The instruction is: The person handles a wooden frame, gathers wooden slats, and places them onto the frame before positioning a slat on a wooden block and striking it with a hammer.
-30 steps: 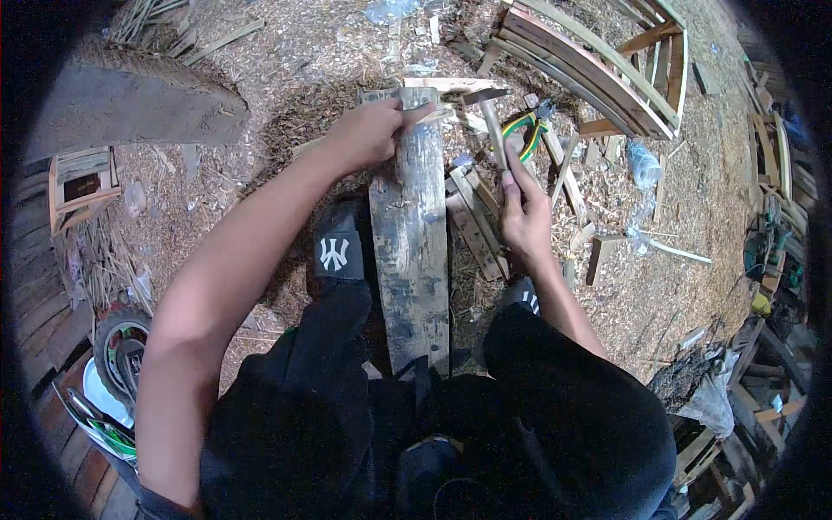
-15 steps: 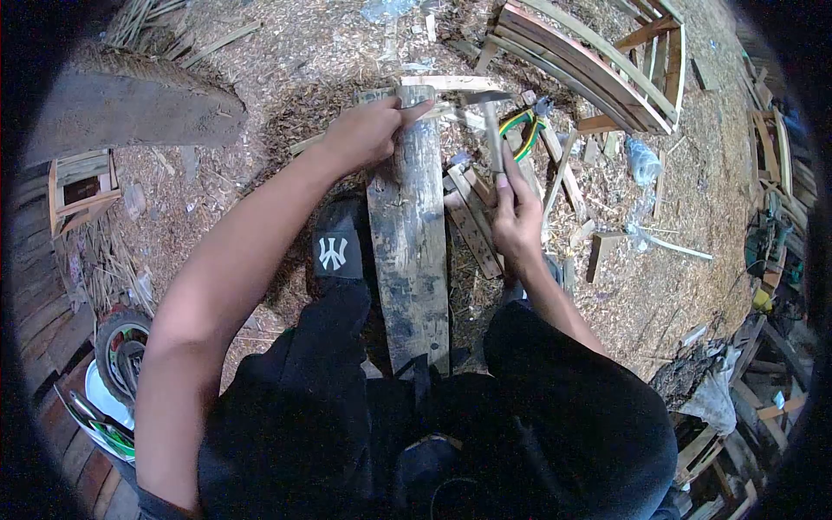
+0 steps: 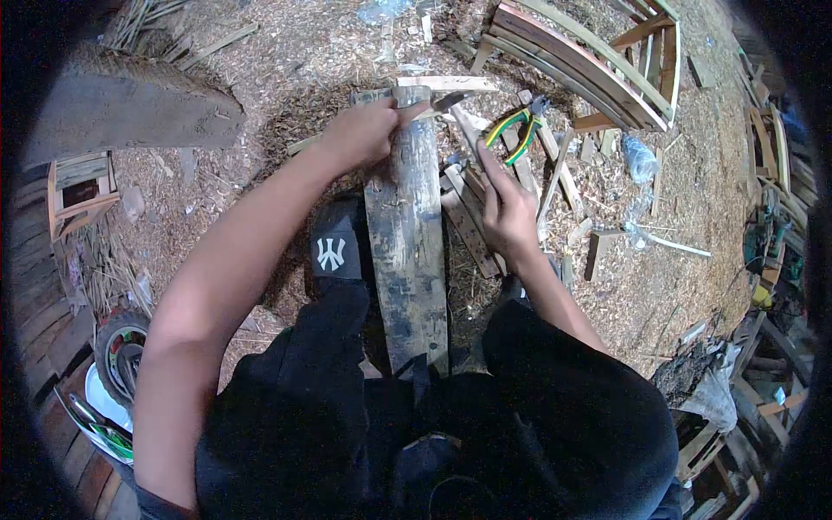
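Note:
My right hand point(image 3: 513, 218) grips a hammer point(image 3: 471, 130) by its handle, with the dark head close to the fingertips of my left hand. My left hand point(image 3: 368, 134) is closed at the far end of a worn wooden plank point(image 3: 407, 251), its thumb and finger reaching across the top. Whatever those fingers pinch is too small or hidden to make out. A pale wood strip point(image 3: 455, 84) lies just beyond the plank's end. Pliers point(image 3: 510, 137) with green and yellow handles rest on wood pieces to the right of the hammer.
A slatted wooden frame point(image 3: 581, 65) stands at the upper right. Offcuts point(image 3: 472, 230) lie beside the plank on the chip-covered floor. A clear plastic bottle point(image 3: 640, 160) is farther right. A thick timber point(image 3: 147, 104) juts in at upper left, above a small wooden crate point(image 3: 84, 195).
The hammer has swung left and down, so its head is now nearer my left fingertips. My left hand has stayed almost in place.

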A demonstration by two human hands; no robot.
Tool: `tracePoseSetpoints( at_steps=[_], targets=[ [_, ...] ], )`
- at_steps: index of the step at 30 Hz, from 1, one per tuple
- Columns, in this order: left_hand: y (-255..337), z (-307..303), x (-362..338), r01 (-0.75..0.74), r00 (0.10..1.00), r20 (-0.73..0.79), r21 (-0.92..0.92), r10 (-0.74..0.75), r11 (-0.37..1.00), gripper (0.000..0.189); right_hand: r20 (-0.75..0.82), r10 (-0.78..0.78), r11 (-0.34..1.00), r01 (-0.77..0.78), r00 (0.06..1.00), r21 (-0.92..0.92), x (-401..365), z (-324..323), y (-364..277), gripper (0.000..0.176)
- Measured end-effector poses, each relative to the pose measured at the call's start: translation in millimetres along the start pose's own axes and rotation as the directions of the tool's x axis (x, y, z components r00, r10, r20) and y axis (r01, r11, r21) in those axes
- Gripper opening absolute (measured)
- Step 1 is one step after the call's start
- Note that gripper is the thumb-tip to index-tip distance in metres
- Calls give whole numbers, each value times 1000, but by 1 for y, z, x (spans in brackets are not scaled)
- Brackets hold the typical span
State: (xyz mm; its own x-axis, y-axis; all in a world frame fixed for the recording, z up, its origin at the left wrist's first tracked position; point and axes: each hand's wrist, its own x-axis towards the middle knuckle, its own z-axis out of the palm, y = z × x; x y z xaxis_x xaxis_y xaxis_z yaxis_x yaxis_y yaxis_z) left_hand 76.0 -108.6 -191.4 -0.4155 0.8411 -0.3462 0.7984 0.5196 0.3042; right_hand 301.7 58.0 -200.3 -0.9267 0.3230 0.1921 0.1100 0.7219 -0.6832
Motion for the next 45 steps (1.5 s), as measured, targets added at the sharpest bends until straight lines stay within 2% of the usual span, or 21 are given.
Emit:
tracePoseSetpoints(
  at_steps=[1, 4, 8, 12, 15, 17, 18, 20, 22, 24, 28, 30, 32, 34, 36, 37, 39, 40, 41, 44, 45],
  targets=[
    [-1, 1, -1, -6, 1000, -12, 15, 6, 1000, 94, 66, 173, 975, -181, 983, 126, -2, -5, -5, 59],
    [-13, 12, 1, -36, 999, -39, 31, 37, 999, 89, -85, 58, 995, -51, 995, 87, -1, -4, -6, 61],
    [0, -5, -1, 25, 999, 40, -29, -24, 999, 93, 98, 41, 999, -40, 994, -8, 5, -1, 2, 61],
    [-4, 0, -2, 9, 1000, -8, -31, -9, 999, 91, -130, 23, 994, -10, 991, 104, 4, 0, -8, 61],
    [-6, 2, 2, -12, 1000, 0, 4, 12, 1000, 90, 51, 75, 997, -77, 996, 24, 4, -3, -4, 58],
    [2, -9, -4, 4, 1000, 11, -11, -4, 1000, 53, 168, 120, 993, -117, 978, -29, 5, -3, -3, 57],
    [2, -7, -4, 8, 1000, 15, -11, -8, 1000, 53, 48, 79, 996, -80, 996, 24, 4, -2, -4, 56],
    [1, -6, -4, 6, 1000, -13, -62, -7, 998, 89, -203, 16, 993, 7, 979, 114, 0, 1, -8, 55],
    [-12, 6, 3, -7, 1000, 1, -35, 7, 999, 89, -174, 51, 989, -25, 983, 147, -1, 1, -7, 53],
    [-12, 9, 7, -28, 1000, 11, -9, 28, 1000, 89, 90, 42, 999, -44, 995, 18, -1, 2, -1, 52],
    [-5, 3, 0, -32, 999, -36, -50, 30, 998, 90, -98, 161, 971, -140, 982, 193, -2, 0, -11, 54],
    [-9, 6, 3, -33, 998, -50, -23, 32, 999, 90, -51, 244, 948, -227, 969, 225, -1, -2, -9, 54],
    [-17, 15, 7, -56, 998, -32, -19, 56, 998, 93, -11, -1, 996, 2, 1000, 85, -2, 8, 7, 53],
    [-9, 4, 5, -35, 999, -9, -8, 35, 999, 94, -24, 5, 996, -3, 1000, 90, 3, -4, -6, 54],
    [-8, 5, 2, -7, 1000, 24, -1, 7, 1000, 95, 82, 280, 954, -287, 957, 91, 4, -18, -24, 56],
    [-12, 9, 2, -32, 999, -23, -15, 31, 999, 95, -62, 145, 978, -133, 988, 163, 1, -9, -14, 55],
    [-12, 12, 3, -61, 995, -75, -29, 58, 998, 95, 35, 154, 981, -158, 987, 116, 1, -6, -8, 59],
    [-10, 9, 4, -38, 998, -51, -39, 36, 999, 66, 128, 166, 982, -176, 978, 66, 2, -6, -5, 62],
    [-8, 6, 3, -14, 1000, -26, -47, 13, 999, 42, 60, 92, 990, -98, 994, 102, 1, -2, -1, 62],
    [-1, -4, -2, -18, 999, -52, -66, 15, 998, 38, 113, 290, 947, -302, 950, 112, 4, -18, -20, 60],
    [-2, 0, -3, -16, 999, -47, -67, 13, 998, 38, -58, 134, 983, -126, 989, 133, 5, -13, -18, 60]
  ],
)
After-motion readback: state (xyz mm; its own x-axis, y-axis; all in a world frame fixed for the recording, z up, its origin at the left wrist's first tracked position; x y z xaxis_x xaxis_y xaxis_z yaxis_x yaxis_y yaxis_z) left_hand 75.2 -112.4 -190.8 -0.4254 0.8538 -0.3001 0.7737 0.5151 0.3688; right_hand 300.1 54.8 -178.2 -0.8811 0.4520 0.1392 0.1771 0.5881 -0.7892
